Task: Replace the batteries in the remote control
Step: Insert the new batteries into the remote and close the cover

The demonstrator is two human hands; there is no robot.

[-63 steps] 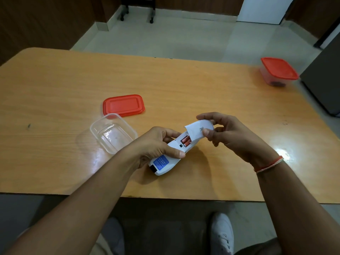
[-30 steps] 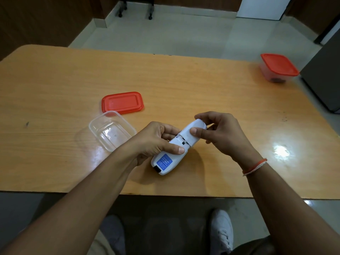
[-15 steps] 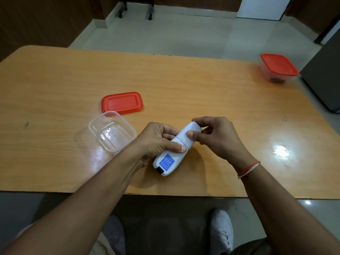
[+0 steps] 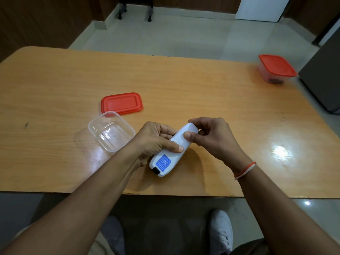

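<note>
White plastic, the remote control (image 4: 170, 151) is held back side up just above the near part of the wooden table (image 4: 184, 83), slanting from lower left to upper right. A blue label (image 4: 163, 160) shows on its near end, with a small black piece at the very tip. The left hand (image 4: 154, 142) wraps the middle of the body, thumb laid across the top and fingers curled beneath, a firm clasp. The right hand (image 4: 213, 138) pinches the far end, where the battery cover (image 4: 184, 133) sits flush with the body; its thumb presses on the cover's upper face and the fingers hook over the rounded end. Whether the cover has fully latched is hard to judge from this angle, though no batteries show. A red and white thread band (image 4: 245, 170) circles the right wrist. Just left of the left hand a clear plastic container (image 4: 111, 131) stands open on the table, and a red lid (image 4: 121, 103) lies flat just beyond it, its near edge seen through the container's far rim. Well apart, at the far right corner of the table, a second container with a red lid (image 4: 276, 68) stands closed, something dark inside. Below the table edge a white shoe (image 4: 221, 230) rests on the floor.
</note>
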